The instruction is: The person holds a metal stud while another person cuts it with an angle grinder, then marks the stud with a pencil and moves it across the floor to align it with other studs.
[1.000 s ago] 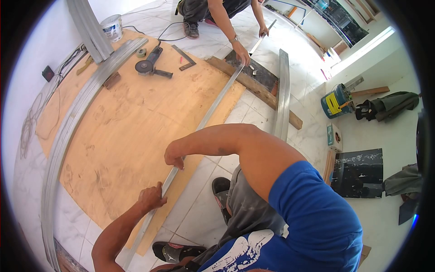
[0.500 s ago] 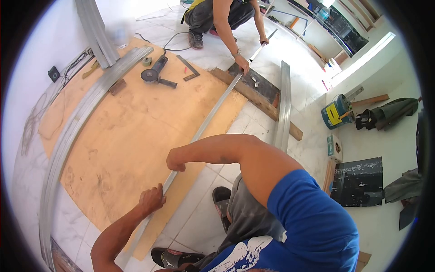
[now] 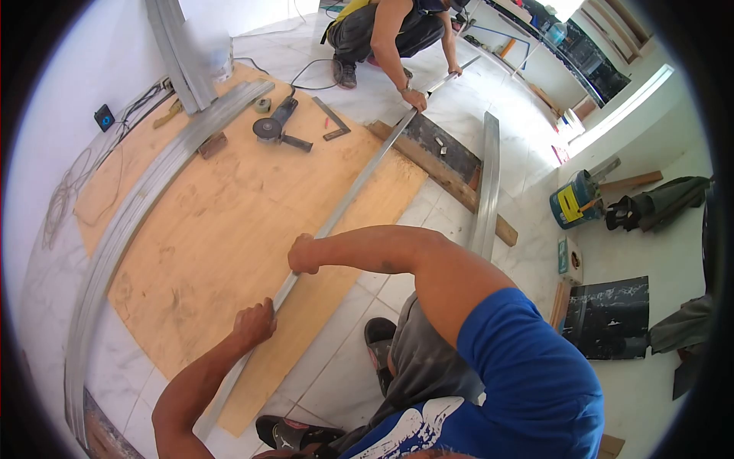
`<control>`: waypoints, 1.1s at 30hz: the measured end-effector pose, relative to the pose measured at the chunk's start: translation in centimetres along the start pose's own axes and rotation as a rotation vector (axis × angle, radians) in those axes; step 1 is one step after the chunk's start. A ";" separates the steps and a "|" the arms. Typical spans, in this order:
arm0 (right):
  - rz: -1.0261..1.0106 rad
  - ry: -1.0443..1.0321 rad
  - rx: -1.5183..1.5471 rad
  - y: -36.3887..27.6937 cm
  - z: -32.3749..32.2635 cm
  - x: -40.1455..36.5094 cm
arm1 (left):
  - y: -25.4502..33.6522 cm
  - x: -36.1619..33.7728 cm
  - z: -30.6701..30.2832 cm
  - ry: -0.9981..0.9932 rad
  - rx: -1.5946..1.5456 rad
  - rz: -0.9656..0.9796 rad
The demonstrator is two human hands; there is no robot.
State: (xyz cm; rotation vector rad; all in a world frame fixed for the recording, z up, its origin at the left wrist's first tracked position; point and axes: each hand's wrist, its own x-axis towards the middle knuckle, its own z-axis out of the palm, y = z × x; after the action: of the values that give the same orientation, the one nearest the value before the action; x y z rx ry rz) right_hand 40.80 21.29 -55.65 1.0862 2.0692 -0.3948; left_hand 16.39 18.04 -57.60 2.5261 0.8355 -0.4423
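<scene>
A long thin metal strip [image 3: 348, 197] runs diagonally over a plywood sheet [image 3: 206, 229]. My left hand [image 3: 254, 321] is closed round its lower part. Further up the strip, my right hand [image 3: 304, 254] is also closed on it, a short way from the left. Another person [image 3: 394, 38] crouches at the far end with both hands on the strip. A wooden plank [image 3: 432, 170] and a dark board [image 3: 440, 141] lie under that far part.
An angle grinder [image 3: 279, 128] with a cord and a metal square [image 3: 334, 122] lie on the plywood. A long metal channel [image 3: 138, 195] lies at the left, another [image 3: 487, 183] at the right. A bucket [image 3: 575, 200] stands near the right wall.
The view has shifted slightly, so the room's things sit a little lower and further right. My hands still hold the strip, with the left slightly further up in the picture.
</scene>
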 end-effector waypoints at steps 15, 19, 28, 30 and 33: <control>0.122 0.093 0.019 0.4 0.2 1.2 | -0.9 0.1 -1.5 -0.081 -0.006 -0.127; 0.158 0.114 0.013 0.3 0.8 1.7 | -1.3 -0.3 -1.3 -0.092 -0.009 -0.135; 0.163 0.152 0.065 0.7 1.1 1.6 | -3.0 -3.0 -0.3 -0.063 -0.031 -0.124; 0.211 0.142 0.082 1.3 1.7 2.9 | -3.7 -3.5 0.2 -0.063 -0.041 -0.131; 0.265 0.116 0.125 2.2 2.0 3.2 | -4.4 -4.7 1.1 -0.039 -0.031 -0.098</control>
State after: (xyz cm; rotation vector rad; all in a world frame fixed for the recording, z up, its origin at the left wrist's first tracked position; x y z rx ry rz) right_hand 42.43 23.30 -59.24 1.4691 1.9852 -0.3385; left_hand 9.89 18.39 -57.85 2.4482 0.9465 -0.5048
